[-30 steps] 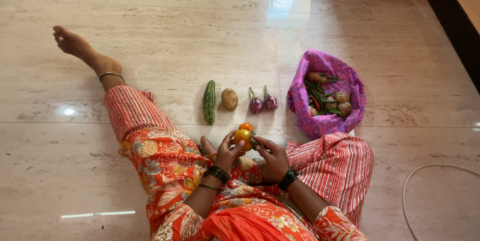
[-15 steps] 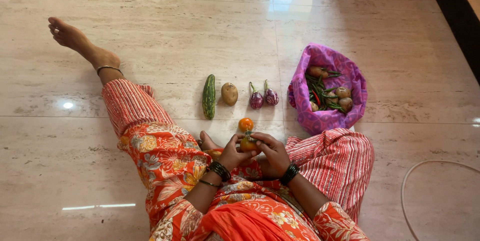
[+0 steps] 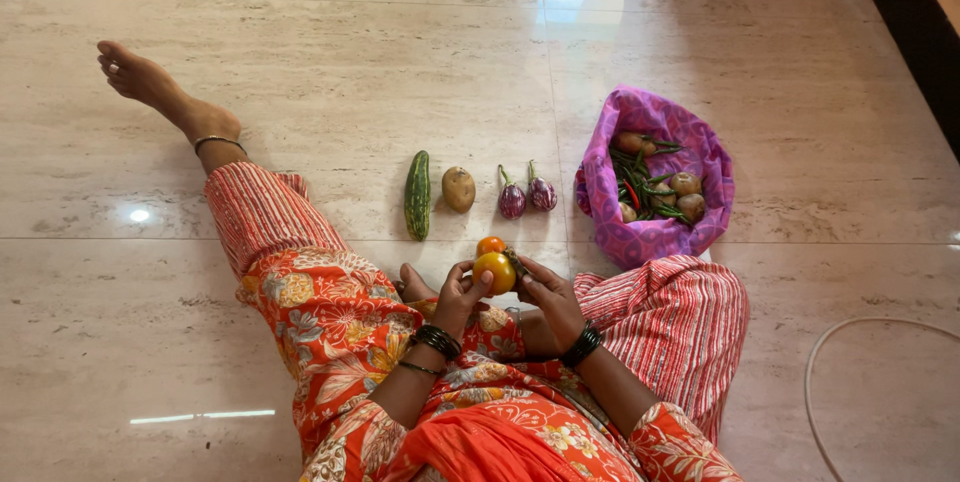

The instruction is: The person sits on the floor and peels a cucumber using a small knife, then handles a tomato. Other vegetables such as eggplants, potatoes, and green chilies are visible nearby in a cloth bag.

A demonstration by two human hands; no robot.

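Head view: polished beige tile floor (image 3: pixel 300 62). Left hand (image 3: pixel 460 292) and right hand (image 3: pixel 545 292) close their fingers around a yellow-orange tomato (image 3: pixel 495 272) above the lap. At 12 o'clock lie a second tomato (image 3: pixel 489 244), cucumber (image 3: pixel 418 195), potato (image 3: pixel 459 189), two aubergines (image 3: pixel 526 199); at 2 o'clock, a purple cloth bag (image 3: pixel 655 237), contents partly hidden.

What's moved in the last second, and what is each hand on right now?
The tomato dipped toward the lap half a second ago and is raised again, close below the second tomato on the floor. The left hand holds it; the right hand touches its side. Cucumber, potato, both small eggplants and purple bag stayed put.
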